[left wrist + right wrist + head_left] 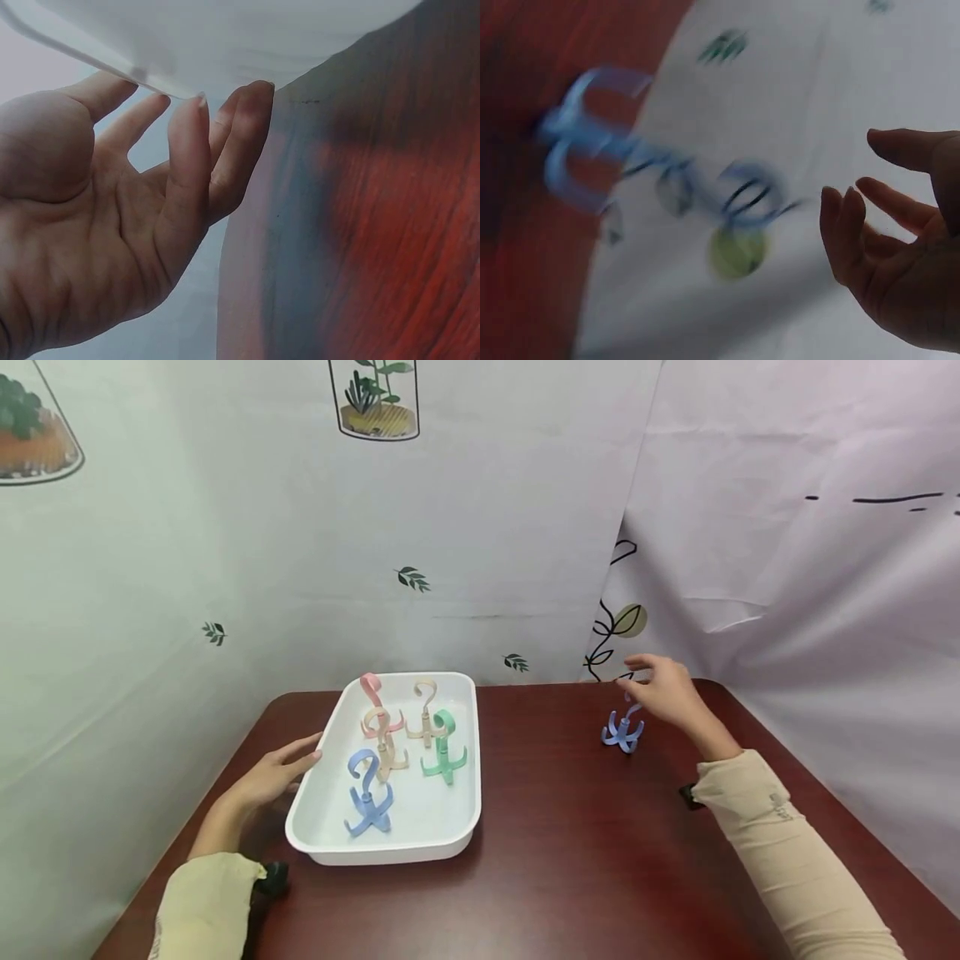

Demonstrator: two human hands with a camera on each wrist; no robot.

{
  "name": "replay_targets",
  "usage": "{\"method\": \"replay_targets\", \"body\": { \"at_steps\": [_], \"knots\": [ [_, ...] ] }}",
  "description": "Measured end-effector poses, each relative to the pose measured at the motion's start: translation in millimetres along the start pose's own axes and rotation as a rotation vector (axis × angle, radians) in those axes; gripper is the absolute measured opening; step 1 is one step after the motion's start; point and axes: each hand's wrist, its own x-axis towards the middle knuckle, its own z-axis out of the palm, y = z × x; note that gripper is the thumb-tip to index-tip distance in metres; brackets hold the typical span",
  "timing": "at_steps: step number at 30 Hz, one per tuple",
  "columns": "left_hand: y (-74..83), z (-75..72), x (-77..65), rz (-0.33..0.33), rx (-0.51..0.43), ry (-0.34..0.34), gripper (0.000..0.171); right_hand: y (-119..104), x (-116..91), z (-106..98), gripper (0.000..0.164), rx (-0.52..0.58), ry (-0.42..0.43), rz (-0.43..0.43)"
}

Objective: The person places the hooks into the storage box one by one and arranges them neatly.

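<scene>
A white tray (420, 814) holds several swivel hanger hooks: a pink one (370, 684), two beige ones, a green one (443, 758) and a blue one (367, 803). My left hand (262, 779) is at the tray's left side, loosely bent fingertips right at its wall; in the left wrist view the hand (112, 210) lies palm up under the rim. On the table's right side, a blue hanger hook (622, 733) stands on its prongs, curl upward. Close by its curl is my right hand (666, 692), thumb and fingers apart. A gap shows between them in the right wrist view.
The dark red wooden table (555, 827) ends at a white printed cloth (510, 527) that hangs behind and along both sides. A small black object (690, 796) shows beside the right sleeve, and a dark one (273, 877) beside the left cuff.
</scene>
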Motion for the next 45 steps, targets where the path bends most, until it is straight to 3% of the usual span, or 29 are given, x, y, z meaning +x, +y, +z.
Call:
{"method": "replay_targets", "body": {
  "at_steps": [4, 8, 19, 26, 36, 45],
  "knots": [
    [-4.4, -0.2, 0.2, -0.01, -0.001, 0.002, 0.075, 38.1, -1.0, -0.9, 0.047, -0.059, 0.015, 0.045],
    [-5.2, 0.5, 0.0, -0.02, -0.01, -0.003, 0.075, 58.5, -3.1, 4.2, 0.046, -0.046, 0.024, 0.066],
    [6.5, -0.8, 0.5, -0.015, -0.019, -0.029, 0.07, 61.5, -4.3, 1.1, 0.033, 0.105, -0.024, 0.068],
    [3.4, -2.2, 1.2, -0.007, 0.007, -0.017, 0.07, 14.4, -5.4, 0.1, 0.027, 0.211, -0.006, 0.018],
    [3.8, -3.9, 5.1, -0.028, 0.013, -0.017, 0.073, -106.5, -27.4, -9.4, 0.019, 0.334, -0.068, -0.107],
    [6.7, -3.1, 2.2, -0.031, 0.025, -0.019, 0.072, -150.0, -22.4, 30.4, 0.021, 0.512, -0.092, -0.187]
  ]
}}
